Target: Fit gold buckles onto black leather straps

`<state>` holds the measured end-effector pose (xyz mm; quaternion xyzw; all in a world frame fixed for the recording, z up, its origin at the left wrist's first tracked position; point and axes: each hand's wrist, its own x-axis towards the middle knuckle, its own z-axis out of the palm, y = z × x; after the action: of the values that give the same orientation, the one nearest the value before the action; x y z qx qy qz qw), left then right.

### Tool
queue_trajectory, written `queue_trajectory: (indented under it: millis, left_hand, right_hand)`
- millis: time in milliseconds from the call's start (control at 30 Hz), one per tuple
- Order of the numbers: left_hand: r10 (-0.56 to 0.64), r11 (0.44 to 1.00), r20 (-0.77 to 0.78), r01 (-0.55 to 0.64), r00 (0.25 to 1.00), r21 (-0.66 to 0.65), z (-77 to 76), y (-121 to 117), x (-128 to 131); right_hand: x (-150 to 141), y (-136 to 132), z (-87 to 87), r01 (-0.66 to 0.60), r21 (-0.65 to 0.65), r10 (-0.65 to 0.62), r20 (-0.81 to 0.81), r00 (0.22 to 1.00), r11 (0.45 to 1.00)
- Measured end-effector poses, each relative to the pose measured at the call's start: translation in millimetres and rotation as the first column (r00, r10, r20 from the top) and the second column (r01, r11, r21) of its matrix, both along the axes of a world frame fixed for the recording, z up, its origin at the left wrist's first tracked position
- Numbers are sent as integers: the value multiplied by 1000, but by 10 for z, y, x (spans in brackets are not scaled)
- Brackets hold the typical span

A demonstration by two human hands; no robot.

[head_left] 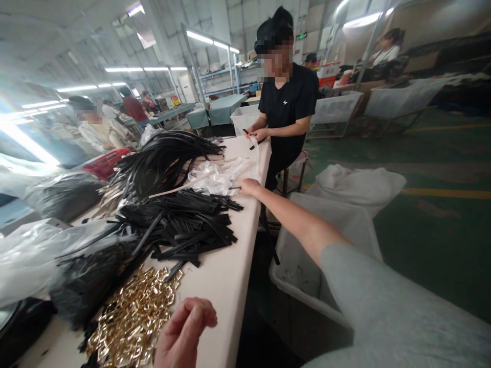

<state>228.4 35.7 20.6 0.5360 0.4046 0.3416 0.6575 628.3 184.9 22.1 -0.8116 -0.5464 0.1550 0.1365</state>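
Observation:
My right hand [249, 187] reaches across the table edge, closed on a thin black strap [235, 188]. A dark strip hangs below that hand beside the table; whether it is the same strap I cannot tell. Close to the camera, my left hand [186, 332] is curled, thumb against the fingers, and the inside of its grip is hidden. To its left lies a heap of gold metal buckles [134, 317]. Short black straps [192, 225] are piled beyond them. Crumpled clear plastic [218, 174] lies just left of my right hand.
A seated co-worker [287, 97] holds a black strip at the table's far end. Long black straps [164, 158] form a bundle on the white table [226, 276]. Plastic bags [34, 255] crowd the left side. A white bin [303, 276] stands below on the right.

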Motion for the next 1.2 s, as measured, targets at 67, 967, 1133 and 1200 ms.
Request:
queue_trajectory:
  millis: [67,967,1133,1200]
  left_hand:
    - [26,1000,-84,-26,996,-2,-114,152,123]
    - [-114,935,201,173,973,-308,-311,99,905]
    - [-130,942,103,155,986,-298,-267,49,889]
    - [-143,960,80,158,987,-232,-257,4,887]
  right_hand:
    - [-11,-109,67,-26,13,27,-103,994,1000]
    - [-1333,-637,124,-140,329,308,-539,784,934]
    - [-1370,-623,113,-124,287,268,-544,795,950]
    - [-1373,-681,161,-127,279,260,-513,818,952]
